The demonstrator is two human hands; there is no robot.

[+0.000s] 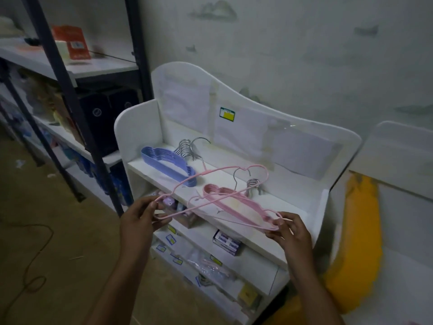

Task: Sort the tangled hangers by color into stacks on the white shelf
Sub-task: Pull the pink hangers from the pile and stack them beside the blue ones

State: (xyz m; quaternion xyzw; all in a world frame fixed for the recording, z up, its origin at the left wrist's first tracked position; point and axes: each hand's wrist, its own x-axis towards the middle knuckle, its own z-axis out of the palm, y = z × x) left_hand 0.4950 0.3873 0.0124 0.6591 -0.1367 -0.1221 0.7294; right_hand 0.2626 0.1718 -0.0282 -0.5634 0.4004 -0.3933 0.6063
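Both hands pinch the pink hanger (212, 184), left hand (138, 220) and right hand (291, 233) at opposite ends, its long axis along the white shelf's (234, 233) front edge, just above the pink stack (236, 205).

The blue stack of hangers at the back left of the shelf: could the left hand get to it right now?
Probably not at once: the left hand grips the pink hanger, which lies across the path. The blue stack itself sits uncovered on the white shelf.

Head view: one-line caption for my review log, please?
Both hands, left hand and right hand, hold pink hangers above the white shelf beside blue stack and pink stack.
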